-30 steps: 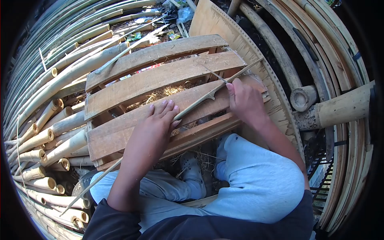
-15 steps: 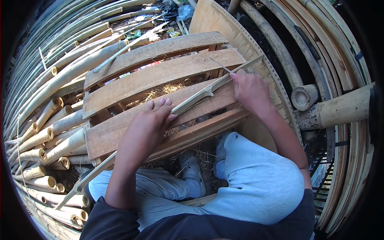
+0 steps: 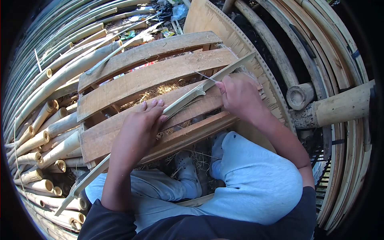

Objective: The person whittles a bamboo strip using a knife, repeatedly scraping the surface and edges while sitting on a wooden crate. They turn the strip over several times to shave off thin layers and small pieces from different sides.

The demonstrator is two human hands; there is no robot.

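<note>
A long split bamboo strip [image 3: 182, 102] lies diagonally across a slatted wooden crate [image 3: 154, 69], its lower end reaching past my left forearm. My left hand [image 3: 140, 124] presses on the strip near its middle, thumb against the edge and fingers close together. Farther up, my right hand [image 3: 242, 96] is closed round a tool whose thin blade [image 3: 205, 75] sticks out to the left across the strip; the handle is hidden in my fist. Between the two hands, a raised node with a small splinter stands out on the strip.
Bamboo poles [image 3: 60, 86] are stacked on the left. A curved plywood sheet [image 3: 224, 24] stands behind the crate. On the right are a thick bamboo piece [image 3: 344, 107] and long curved-looking strips [image 3: 340, 48]. Straw lies inside the crate, and my knees are below it.
My right hand and the blade have moved left and slightly down along the strip. The whole view has shifted slightly, and my left hand still rests on the strip.
</note>
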